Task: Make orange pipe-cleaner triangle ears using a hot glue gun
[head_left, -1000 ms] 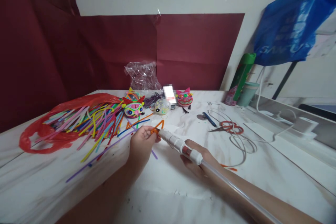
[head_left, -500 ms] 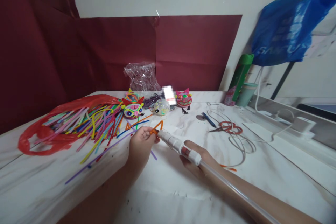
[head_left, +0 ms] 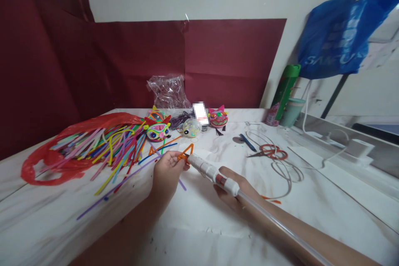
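Observation:
Between the closed fingertips of my left hand [head_left: 168, 170] is a bent orange pipe cleaner [head_left: 188, 149], its upper part folded to a point. My right hand [head_left: 232, 187] grips a white hot glue gun [head_left: 202, 167], whose nozzle end meets the orange piece beside my left fingertips. A long clear glue stick [head_left: 280, 224] runs out of the gun's back over my right forearm. Whether glue is coming out is too small to see. Just beyond my hands sits a clear ball with an eye [head_left: 191, 128].
Left of my hands, a red plastic bag [head_left: 46, 170] spills colourful pipe cleaners [head_left: 106, 141]. Decorated lion-like heads [head_left: 157, 129] stand behind, another pink one [head_left: 218, 117] further right. To the right lie orange-handled scissors [head_left: 274, 151], a blue cutter [head_left: 248, 143] and a looped cable [head_left: 291, 176].
Almost nothing differs. My hands, the glue gun and the orange pipe cleaner keep the same place, with only a very slight shift of the view.

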Action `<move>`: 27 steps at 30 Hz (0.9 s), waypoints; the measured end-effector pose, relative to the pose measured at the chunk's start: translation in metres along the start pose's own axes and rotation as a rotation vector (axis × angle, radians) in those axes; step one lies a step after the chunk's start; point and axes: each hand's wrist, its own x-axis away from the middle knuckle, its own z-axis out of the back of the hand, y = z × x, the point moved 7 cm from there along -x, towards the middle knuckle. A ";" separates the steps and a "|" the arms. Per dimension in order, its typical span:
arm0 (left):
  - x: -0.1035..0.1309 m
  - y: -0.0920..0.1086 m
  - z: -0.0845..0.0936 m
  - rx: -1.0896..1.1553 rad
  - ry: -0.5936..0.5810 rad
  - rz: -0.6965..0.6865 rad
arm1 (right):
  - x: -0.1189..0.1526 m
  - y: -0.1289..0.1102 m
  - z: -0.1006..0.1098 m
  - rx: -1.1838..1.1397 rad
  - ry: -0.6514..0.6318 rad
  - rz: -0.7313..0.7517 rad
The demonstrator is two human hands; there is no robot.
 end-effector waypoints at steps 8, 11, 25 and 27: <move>0.000 -0.001 0.000 -0.006 -0.007 -0.004 | -0.004 0.017 -0.008 -0.015 0.032 -0.052; 0.000 0.000 0.000 -0.016 -0.010 -0.008 | -0.005 0.013 -0.006 -0.034 0.011 -0.036; -0.013 -0.022 0.010 0.091 0.015 0.088 | 0.005 0.027 0.020 -0.055 0.087 -0.031; -0.015 -0.023 0.012 0.110 0.016 0.104 | -0.002 0.040 0.030 0.051 0.083 -0.051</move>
